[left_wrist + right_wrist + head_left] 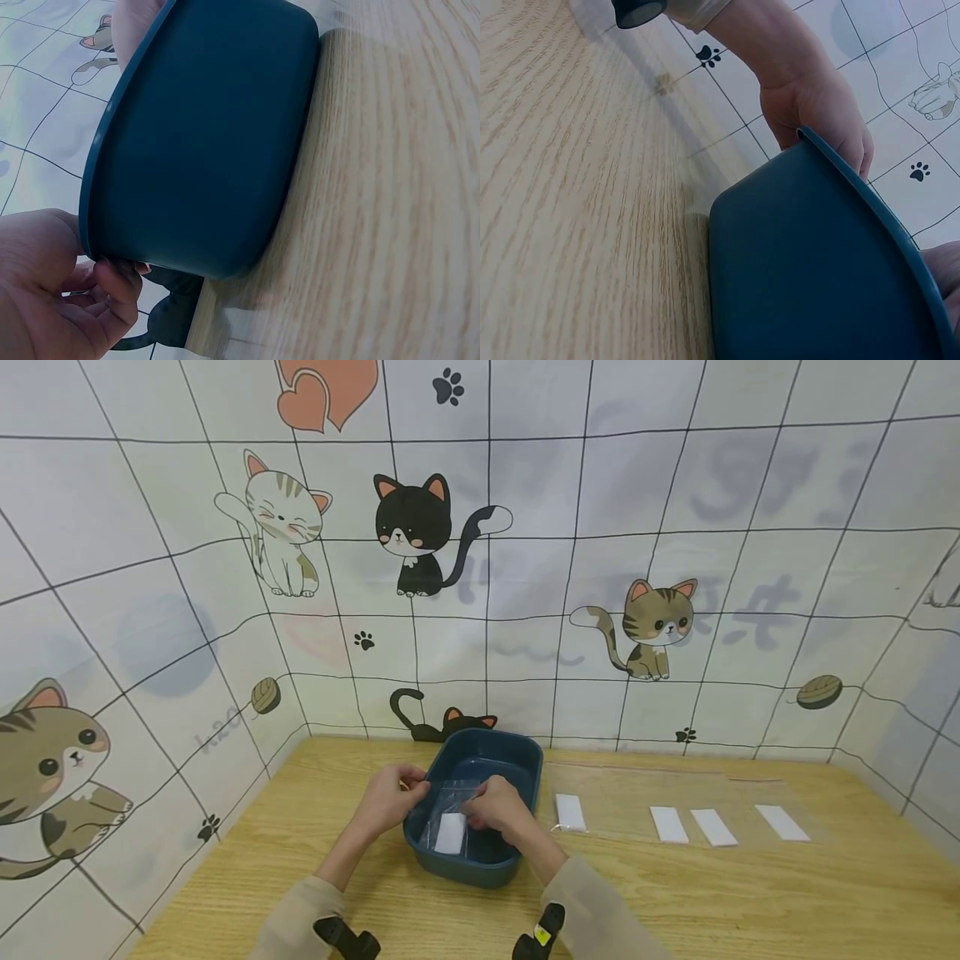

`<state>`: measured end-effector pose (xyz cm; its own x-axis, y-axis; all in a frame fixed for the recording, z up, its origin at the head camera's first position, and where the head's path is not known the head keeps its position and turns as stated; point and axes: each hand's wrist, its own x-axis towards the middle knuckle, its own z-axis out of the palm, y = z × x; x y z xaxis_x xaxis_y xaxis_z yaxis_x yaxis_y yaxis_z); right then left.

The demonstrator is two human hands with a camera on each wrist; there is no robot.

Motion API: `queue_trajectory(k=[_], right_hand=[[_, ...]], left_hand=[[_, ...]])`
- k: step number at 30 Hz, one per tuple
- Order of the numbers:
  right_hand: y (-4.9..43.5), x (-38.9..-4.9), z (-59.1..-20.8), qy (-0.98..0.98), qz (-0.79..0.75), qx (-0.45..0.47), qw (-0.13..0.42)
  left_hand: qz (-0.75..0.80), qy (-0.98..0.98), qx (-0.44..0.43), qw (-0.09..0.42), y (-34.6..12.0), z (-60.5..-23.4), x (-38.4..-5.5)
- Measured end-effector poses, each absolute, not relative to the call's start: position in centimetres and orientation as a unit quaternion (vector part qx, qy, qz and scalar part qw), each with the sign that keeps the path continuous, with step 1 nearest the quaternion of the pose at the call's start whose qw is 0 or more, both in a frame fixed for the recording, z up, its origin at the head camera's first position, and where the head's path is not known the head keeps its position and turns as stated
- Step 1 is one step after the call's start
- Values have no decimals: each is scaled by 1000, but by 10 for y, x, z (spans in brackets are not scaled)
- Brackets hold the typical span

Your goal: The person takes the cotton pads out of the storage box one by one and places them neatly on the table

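A dark blue plastic basin (480, 872) stands on the wooden table. My left hand (390, 797) holds its left rim, and in the left wrist view the curled fingers of that hand (67, 292) are at the basin's rim. Inside lies a clear plastic bag (452, 795) bearing a white rectangle (449, 835). My right hand (495, 806) reaches into the basin and pinches the bag near that rectangle; its fingertips are partly hidden. From the right wrist, the basin wall (817, 255) covers most of what lies inside.
To the right, several clear bags with white rectangles (569, 812) lie flat in a row on the table (750, 902). A cloth wall (525, 635) printed with cats and grid lines rises behind the table and along both sides.
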<state>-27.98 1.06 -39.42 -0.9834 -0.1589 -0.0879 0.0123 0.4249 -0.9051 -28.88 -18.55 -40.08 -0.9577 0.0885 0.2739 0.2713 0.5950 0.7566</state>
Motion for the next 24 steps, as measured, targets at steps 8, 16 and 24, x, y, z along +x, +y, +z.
queue_trajectory(k=[8, 16, 24], right_hand=[[9, -280, -397, 840, -533, -62, 79], [9, -280, -395, 815, -574, -55, 64], [12, -280, -391, 803, -591, -75, 24]], left_hand=[[-439, -885, -107, 107, -186, -400, -289], [-443, -885, -100, 101, -186, -400, -290], [-440, -887, -101, 102, -185, -399, -291]])
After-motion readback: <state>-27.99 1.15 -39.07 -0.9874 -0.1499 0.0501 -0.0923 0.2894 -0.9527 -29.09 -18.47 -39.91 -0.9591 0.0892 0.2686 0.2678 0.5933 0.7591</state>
